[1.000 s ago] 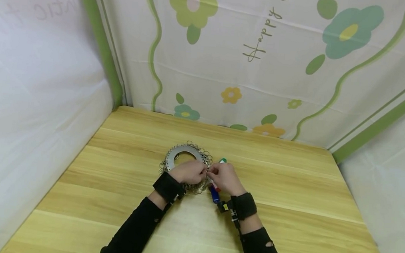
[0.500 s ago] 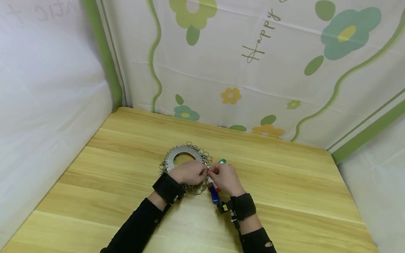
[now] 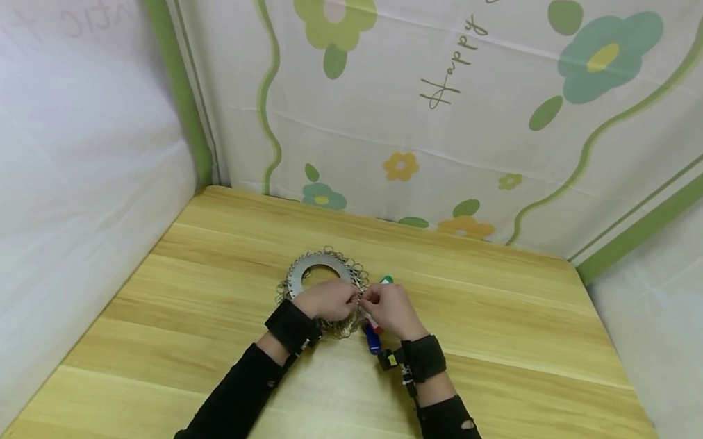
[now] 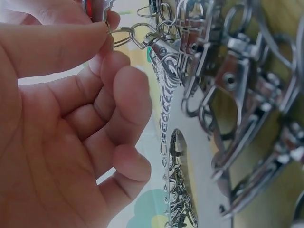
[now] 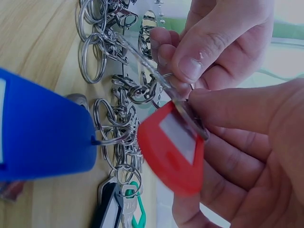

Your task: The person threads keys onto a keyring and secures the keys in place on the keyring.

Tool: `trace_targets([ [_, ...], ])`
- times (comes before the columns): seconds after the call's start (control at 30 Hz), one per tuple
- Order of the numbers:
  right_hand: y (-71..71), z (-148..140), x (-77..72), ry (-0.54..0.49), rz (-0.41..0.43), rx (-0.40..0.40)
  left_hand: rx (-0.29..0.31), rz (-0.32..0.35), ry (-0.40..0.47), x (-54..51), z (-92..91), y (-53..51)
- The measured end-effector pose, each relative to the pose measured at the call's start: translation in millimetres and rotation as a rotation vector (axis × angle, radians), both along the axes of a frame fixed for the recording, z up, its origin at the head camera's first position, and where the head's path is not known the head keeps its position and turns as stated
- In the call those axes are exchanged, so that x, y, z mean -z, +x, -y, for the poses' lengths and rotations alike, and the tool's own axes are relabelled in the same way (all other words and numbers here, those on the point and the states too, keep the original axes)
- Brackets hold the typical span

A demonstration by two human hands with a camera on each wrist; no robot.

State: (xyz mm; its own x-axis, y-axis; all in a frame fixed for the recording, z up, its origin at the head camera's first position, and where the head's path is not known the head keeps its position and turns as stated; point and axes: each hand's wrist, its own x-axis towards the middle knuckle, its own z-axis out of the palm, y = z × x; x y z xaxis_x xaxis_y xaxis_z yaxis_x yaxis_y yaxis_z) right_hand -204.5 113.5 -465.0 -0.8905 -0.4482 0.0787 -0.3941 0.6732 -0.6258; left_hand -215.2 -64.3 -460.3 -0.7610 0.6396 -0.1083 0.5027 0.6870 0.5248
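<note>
A flat metal ring plate (image 3: 294,278) lies on the table, its rim hung with small swivel clasps (image 4: 232,78) and split rings (image 5: 92,61). Near its right side the left hand (image 3: 332,299) pinches a key ring (image 4: 122,31) that is linked to one clasp. Close against it, the right hand (image 3: 390,309) pinches the head of a key (image 5: 154,73) between thumb and finger. A red key tag (image 5: 168,164) hangs at that key's head. Whether the key ring passes through the key's hole is hidden by the fingers.
A blue key tag (image 5: 47,128) hangs from a ring on the plate, close to the right wrist. Beyond it are a black tag (image 5: 111,206), a silver key (image 5: 128,209) and a green tag (image 5: 138,216). Fabric walls (image 3: 360,122) enclose the wooden table (image 3: 499,400).
</note>
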Motion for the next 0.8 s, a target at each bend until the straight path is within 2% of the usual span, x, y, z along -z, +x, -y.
trace_targets([
  [0.2, 0.1, -1.3, -0.7, -0.021, 0.005, -0.051, 0.003, 0.004, -0.010, -2.1, -0.4, 0.2],
  [0.33, -0.2, -2.7, 0.1, -0.036, 0.014, -0.053, -0.006, 0.042, 0.022, -4.2, 0.1, 0.7],
  [0.43, 0.5, -2.5, -0.9, -0.043, 0.014, -0.033, -0.018, 0.056, 0.033, -3.3, 0.1, 0.2],
  [0.8, 1.8, -0.2, -2.1, -0.016, 0.026, 0.066, -0.012, 0.017, 0.013, 1.4, -1.4, -1.3],
])
